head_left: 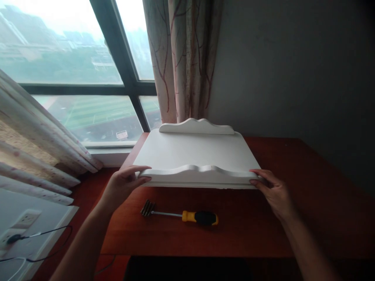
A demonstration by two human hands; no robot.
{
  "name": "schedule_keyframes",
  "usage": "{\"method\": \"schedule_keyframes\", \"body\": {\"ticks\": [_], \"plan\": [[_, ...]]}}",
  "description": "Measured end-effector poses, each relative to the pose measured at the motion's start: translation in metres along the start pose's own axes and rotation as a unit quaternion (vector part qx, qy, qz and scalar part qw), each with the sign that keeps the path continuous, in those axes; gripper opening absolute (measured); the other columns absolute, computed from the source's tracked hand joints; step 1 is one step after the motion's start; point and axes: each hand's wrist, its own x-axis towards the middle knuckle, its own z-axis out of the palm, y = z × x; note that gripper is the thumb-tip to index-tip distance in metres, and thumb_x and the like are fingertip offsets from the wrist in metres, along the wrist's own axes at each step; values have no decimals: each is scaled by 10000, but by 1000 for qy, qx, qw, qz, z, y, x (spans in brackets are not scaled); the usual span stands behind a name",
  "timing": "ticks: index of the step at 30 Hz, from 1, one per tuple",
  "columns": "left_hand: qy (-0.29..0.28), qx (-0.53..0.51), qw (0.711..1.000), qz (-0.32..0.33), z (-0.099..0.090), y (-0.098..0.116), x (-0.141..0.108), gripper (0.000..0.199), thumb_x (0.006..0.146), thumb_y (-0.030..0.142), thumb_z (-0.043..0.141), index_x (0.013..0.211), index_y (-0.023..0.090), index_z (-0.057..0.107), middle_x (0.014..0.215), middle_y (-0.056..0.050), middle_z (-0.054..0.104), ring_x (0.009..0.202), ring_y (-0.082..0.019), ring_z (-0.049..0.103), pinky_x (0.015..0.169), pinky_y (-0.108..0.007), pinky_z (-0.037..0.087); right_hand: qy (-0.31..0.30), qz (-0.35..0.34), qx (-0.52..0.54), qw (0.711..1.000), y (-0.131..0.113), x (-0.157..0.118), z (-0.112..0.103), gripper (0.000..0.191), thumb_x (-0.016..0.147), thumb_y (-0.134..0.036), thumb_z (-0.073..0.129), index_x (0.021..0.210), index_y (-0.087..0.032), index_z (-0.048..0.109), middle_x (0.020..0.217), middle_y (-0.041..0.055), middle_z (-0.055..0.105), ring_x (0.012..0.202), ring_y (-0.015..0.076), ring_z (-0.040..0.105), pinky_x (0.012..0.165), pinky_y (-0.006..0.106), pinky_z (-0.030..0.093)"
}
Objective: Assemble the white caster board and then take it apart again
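A white wavy-edged board stands along the near edge of a flat white panel. My left hand pinches its left end between thumb and fingers. At the opposite end, my right hand grips it the same way. A second wavy-edged board stands upright on the panel's far side. In front of the panel lies a screwdriver with a yellow and black handle, its tip touching a small cluster of brass-coloured screws.
Everything rests on a reddish-brown wooden table. Behind it are a patterned curtain and a grey wall. A large window is at the left. A plugged-in cable hangs from a wall socket at lower left.
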Motion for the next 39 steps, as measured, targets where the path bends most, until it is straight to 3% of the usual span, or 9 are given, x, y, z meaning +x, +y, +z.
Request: {"method": "schedule_keyframes", "body": {"ticks": [7,11,15,19,22,25,28,33,39], "plan": [[33,-69,997,-26,3,7,-1,389,624,414,882,951,210,826,562,48,444,553,-89,359,507,-232,308,33,58,88,994,-5,-1,5,358,764,-437,823,1073,-261,784,1160,46,705,1113,251,646,996,477,546],[58,-103,991,-55,0,11,2,511,624,511,879,1026,201,810,706,-13,649,659,-140,514,582,-249,404,27,63,90,994,-11,0,2,355,754,-434,829,1058,-255,789,1162,53,716,1120,258,655,990,455,556],[34,-43,998,-21,-5,11,12,518,657,526,858,1043,186,800,850,-51,715,782,-179,568,686,-275,460,13,36,56,998,-14,11,-2,360,757,-436,827,1062,-248,788,1167,61,713,1110,252,659,981,431,554],[10,13,1000,8,-5,11,27,474,681,527,834,1026,203,803,890,-46,714,787,-167,560,679,-260,447,-26,-2,-19,999,-10,31,-5,385,779,-479,802,1076,-233,787,1186,85,709,1091,250,647,989,440,520],[-4,16,1000,6,0,13,38,465,672,532,832,997,200,807,879,-43,724,682,-135,532,601,-243,415,-48,5,-45,998,-7,44,-1,435,785,-521,783,1096,-217,786,1146,101,728,985,241,666,912,425,539],[-17,6,1000,-14,4,13,45,519,672,555,822,1018,169,801,746,-25,693,531,-94,425,498,-233,333,-51,25,-57,997,-6,53,4,446,775,-538,781,1079,-211,794,1098,99,753,926,239,683,857,404,552],[-19,24,1000,3,4,9,50,508,699,568,803,1016,171,802,728,-24,699,519,-96,437,494,-236,336,-56,28,-73,995,-4,57,7,452,779,-552,768,1070,-207,796,1070,97,766,892,243,695,818,394,565],[1,88,989,122,1,-5,58,380,746,551,789,972,247,802,978,-41,779,824,-200,677,696,-283,497,-54,-76,-103,990,-4,59,5,359,803,-510,757,1020,-228,803,1050,80,761,935,249,698,858,391,569],[32,147,963,223,5,-5,64,295,843,470,723,1005,232,783,1042,-53,783,914,-236,726,852,-355,565,-26,-236,-189,953,-6,64,8,179,893,-301,695,1039,-249,784,1027,52,774,927,236,713,850,382,586]]}}
